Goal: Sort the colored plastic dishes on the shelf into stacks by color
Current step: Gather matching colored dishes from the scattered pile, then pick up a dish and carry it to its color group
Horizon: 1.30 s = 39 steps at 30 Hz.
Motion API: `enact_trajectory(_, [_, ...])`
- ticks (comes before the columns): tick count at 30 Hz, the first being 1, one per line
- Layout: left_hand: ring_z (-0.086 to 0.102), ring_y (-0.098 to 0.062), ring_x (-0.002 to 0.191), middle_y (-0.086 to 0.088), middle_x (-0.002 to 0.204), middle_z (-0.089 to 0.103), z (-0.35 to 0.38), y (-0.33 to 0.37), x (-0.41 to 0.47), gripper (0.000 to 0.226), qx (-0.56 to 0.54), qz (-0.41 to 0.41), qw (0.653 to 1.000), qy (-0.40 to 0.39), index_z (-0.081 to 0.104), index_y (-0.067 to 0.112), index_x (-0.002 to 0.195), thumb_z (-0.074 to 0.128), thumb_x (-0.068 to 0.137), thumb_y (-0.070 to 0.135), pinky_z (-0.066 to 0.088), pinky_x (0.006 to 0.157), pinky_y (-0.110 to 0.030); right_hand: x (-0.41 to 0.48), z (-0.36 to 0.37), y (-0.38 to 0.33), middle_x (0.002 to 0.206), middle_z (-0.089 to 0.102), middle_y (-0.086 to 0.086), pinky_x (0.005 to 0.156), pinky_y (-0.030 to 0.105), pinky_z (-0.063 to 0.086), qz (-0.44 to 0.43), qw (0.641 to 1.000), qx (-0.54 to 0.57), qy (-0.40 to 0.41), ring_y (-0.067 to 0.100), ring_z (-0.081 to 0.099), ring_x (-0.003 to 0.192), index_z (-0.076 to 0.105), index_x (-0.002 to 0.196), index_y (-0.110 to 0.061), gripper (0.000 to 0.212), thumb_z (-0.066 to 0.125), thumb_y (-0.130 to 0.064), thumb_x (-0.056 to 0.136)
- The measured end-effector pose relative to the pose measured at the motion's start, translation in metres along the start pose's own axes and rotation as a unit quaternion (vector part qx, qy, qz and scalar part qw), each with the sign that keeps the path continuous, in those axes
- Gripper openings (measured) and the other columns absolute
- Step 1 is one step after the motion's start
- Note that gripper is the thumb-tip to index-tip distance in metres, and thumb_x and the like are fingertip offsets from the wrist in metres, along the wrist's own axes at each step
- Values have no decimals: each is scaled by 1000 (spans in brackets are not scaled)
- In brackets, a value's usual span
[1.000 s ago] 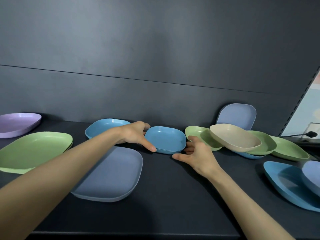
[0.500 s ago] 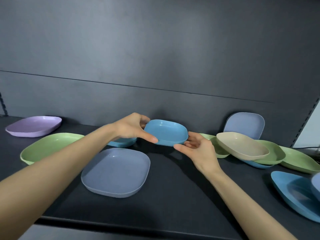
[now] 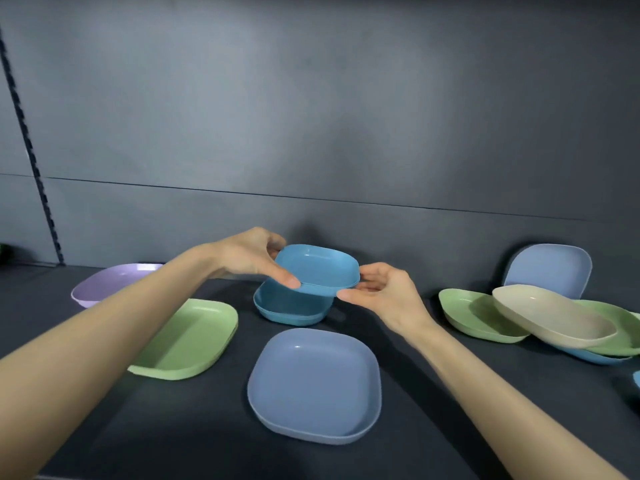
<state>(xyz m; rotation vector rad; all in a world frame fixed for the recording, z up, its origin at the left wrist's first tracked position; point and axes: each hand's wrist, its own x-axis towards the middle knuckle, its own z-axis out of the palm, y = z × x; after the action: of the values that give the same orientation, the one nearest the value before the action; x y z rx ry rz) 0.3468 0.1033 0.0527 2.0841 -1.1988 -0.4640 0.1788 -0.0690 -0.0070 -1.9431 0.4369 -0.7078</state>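
Both hands hold a small bright-blue dish [image 3: 317, 268] in the air, tilted, just above a second blue dish [image 3: 289, 306] resting on the dark shelf [image 3: 207, 427]. My left hand [image 3: 254, 256] pinches its left rim with thumb on the near edge. My right hand [image 3: 377, 292] grips its right corner from below. A grey-blue plate [image 3: 313, 384] lies in front, a green plate [image 3: 188, 339] to the left, a lilac plate [image 3: 114, 282] behind it.
At right lies a loose pile: a green dish [image 3: 476, 315], a beige dish [image 3: 550, 317], another green dish [image 3: 620, 334] and a blue one beneath; a grey-blue plate [image 3: 550, 268] leans on the back wall. A perforated upright [image 3: 31, 147] stands at far left.
The blue dish was lifted off the shelf and carried left, now hovering over the other blue dish. Both hands moved with it; the view shifted left.
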Motion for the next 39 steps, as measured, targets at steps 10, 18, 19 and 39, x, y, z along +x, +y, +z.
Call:
enact_trajectory(10, [69,-14,90,1,95,74,-15,-62,28,50,16,29,995,-89,64,14,91,89,52,35,52,88,-32,11,41,4,98,71,-8,85,18,52,47,994,-100,-14,4,67,90,66,108,-12,52,88,-17,62])
enact_trajectory(18, [69,-15,94,5,94,74,-14,-71,33,67,57,25,990,-124,66,15,96,85,41,48,53,90,-39,13,46,0,120,65,1,94,17,41,73,971,-224,-43,10,59,113,61,125,-12,70,87,-31,63])
enact_trajectory(19, [69,-16,94,4,94,74,-14,-72,33,68,60,25,990,-122,66,15,96,85,40,48,53,91,-41,12,47,-1,121,64,1,93,16,41,72,968,-234,-47,10,58,113,61,125,-12,70,87,-31,63])
enact_trajectory(39, [53,-14,121,4,132,55,-19,-60,29,76,157,56,984,-68,50,16,133,78,70,49,40,106,-31,3,30,-21,131,57,2,94,22,36,47,921,-381,-69,18,46,126,57,127,-16,54,74,-37,80])
